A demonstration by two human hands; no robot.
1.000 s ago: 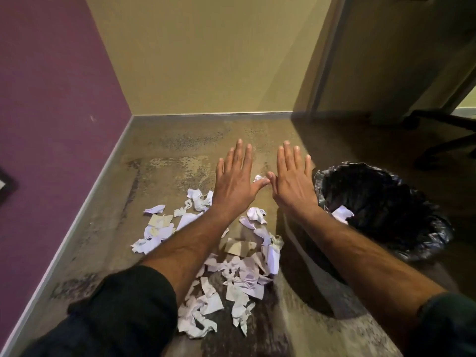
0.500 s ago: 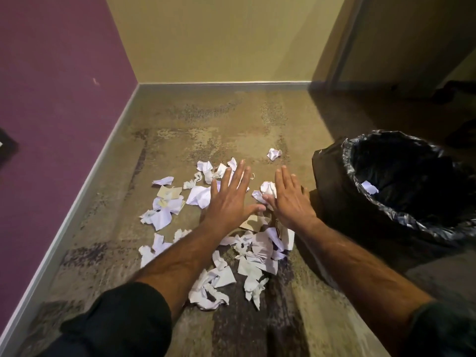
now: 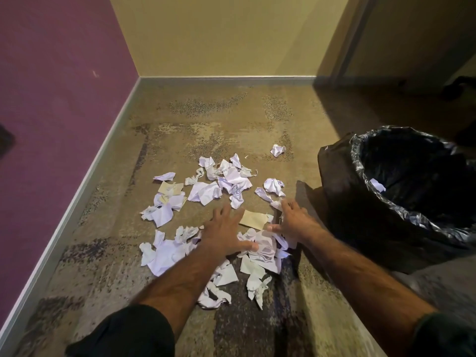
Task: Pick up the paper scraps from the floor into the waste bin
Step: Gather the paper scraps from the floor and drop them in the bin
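Note:
Several crumpled white paper scraps point(image 3: 208, 193) lie scattered on the mottled carpet, with a tan card piece point(image 3: 253, 219) among them. My left hand point(image 3: 224, 234) is spread flat, palm down, over the near scraps. My right hand point(image 3: 296, 222) reaches down beside it with fingers spread, touching scraps next to the bin. The waste bin point(image 3: 342, 181), lined with a black bag, stands at the right with one white scrap point(image 3: 377, 185) inside. A lone paper ball point(image 3: 277, 150) lies farther off.
A purple wall point(image 3: 56, 99) runs along the left and a yellow wall point(image 3: 226, 34) closes the far side, both with grey skirting. A dark chair base point(image 3: 461, 86) shows at the far right. Bare carpet point(image 3: 219, 112) stretches beyond the scraps.
Both hands have dropped lower and nearer to me, onto the near scraps, and have moved apart. The view has tilted down, bringing the bin closer at the right.

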